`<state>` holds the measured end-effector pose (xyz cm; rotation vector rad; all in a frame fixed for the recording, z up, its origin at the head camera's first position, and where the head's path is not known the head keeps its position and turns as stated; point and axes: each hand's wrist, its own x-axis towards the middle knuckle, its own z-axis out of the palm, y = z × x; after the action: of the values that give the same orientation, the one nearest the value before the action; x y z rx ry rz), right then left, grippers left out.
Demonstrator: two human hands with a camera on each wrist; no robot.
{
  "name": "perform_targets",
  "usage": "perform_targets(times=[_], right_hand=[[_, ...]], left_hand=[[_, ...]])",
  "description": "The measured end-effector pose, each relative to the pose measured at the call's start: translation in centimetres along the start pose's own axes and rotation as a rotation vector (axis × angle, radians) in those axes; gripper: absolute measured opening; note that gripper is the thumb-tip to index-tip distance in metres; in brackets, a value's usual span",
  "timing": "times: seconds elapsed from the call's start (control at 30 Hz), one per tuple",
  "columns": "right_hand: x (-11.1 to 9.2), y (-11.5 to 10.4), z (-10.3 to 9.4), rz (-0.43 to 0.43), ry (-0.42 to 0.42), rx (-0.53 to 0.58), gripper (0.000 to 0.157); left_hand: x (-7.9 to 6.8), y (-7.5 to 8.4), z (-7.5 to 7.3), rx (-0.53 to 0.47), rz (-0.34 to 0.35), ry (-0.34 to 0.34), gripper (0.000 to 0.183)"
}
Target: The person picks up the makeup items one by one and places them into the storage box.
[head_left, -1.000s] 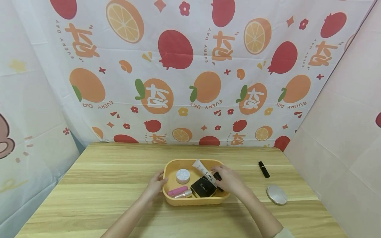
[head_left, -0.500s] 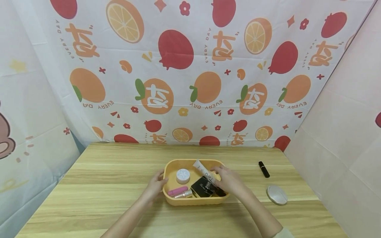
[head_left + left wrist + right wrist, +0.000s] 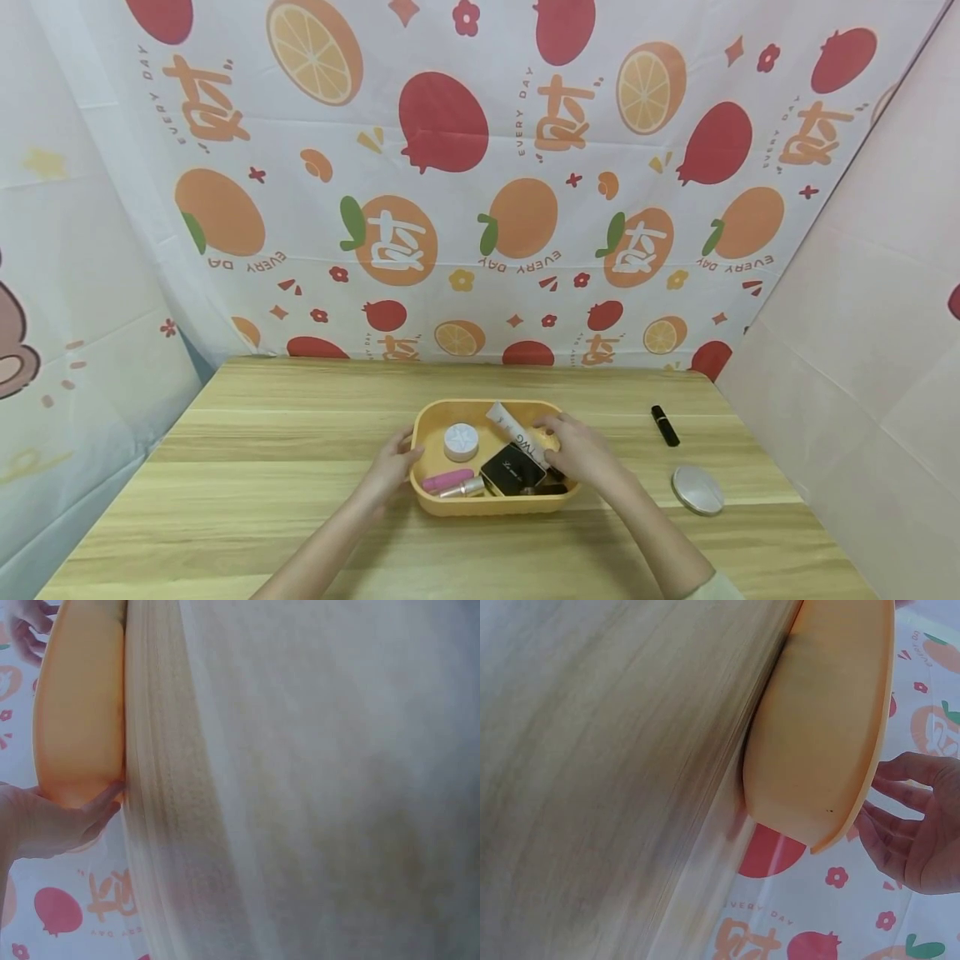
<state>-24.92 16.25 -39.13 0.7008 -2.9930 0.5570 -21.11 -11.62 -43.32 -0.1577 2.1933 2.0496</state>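
Note:
A yellow plastic basket [image 3: 487, 506] stands on the wooden table. My left hand [image 3: 395, 467] grips its left end, thumb over the rim and fingers along the outer wall, as the left wrist view also shows. My right hand [image 3: 581, 452] is over the basket's right end, fingers loosely bent with nothing between them. Inside lie a white tube [image 3: 510, 423] lettered TWG, a black square case [image 3: 512, 469], a round white box with a star [image 3: 461, 442], a pink tube [image 3: 447, 480] and a lipstick-like tube [image 3: 462, 489]. A small dark item [image 3: 551, 490] lies along the front right wall.
To the right of the basket, a black tube [image 3: 665, 426] and a round silver compact [image 3: 697, 490] lie on the table [image 3: 262, 467]. A fruit-printed cloth [image 3: 465, 217] hangs behind the table, and plainer cloths hang at both sides.
My right hand has let go of the small dark item, which dropped to the front right of the basket. My left hand has stayed on the basket's left end.

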Motion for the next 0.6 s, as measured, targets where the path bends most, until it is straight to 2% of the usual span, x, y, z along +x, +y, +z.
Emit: perform_targets(times=[0.37,0.6], right_hand=[[-0.07,0.27,-0.31,0.009,0.026,0.006,0.044],[-0.24,0.53,-0.64,0.048,0.030,0.020,0.045]], left_hand=[[0.03,-0.07,0.03,-0.002,0.009,0.006,0.050],[-0.01,-0.10,0.00,-0.005,0.010,0.007,0.050]])
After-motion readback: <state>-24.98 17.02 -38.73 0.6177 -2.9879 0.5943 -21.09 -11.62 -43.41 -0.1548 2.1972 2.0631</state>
